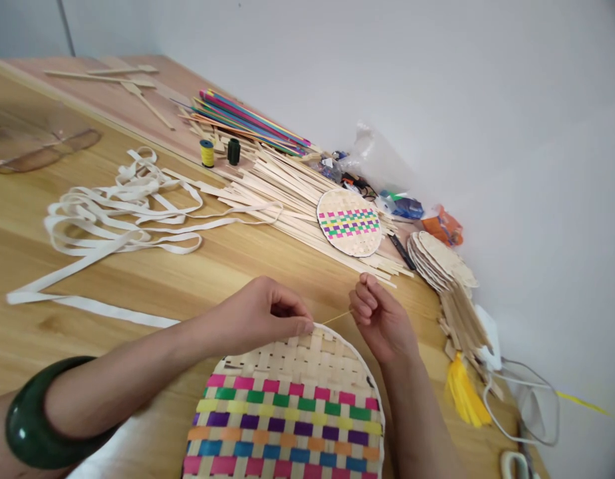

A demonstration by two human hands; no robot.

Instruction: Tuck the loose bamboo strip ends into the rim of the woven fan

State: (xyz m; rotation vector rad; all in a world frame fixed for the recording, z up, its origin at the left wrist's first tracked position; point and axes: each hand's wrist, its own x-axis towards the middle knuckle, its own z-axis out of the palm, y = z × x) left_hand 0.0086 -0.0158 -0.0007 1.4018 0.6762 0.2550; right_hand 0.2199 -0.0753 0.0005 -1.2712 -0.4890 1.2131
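Note:
A round woven fan panel with rows of pink, green, yellow, purple, orange and blue strips fills the lower middle. White edging tape runs along its right rim. My left hand pinches the panel's top edge between thumb and fingers. Just right of it, my right hand is closed, with fingertips pressed together on a thin yellow thread stretched taut to the rim. Whether a needle sits in those fingers cannot be made out. From the left, a long white cloth tape passes behind my left forearm.
Loose tape lies in loops at the left. Behind are pale bamboo strips, coloured strips, a yellow thread spool and a smaller woven fan. Stacked fan pieces, a yellow tassel and scissors line the right side.

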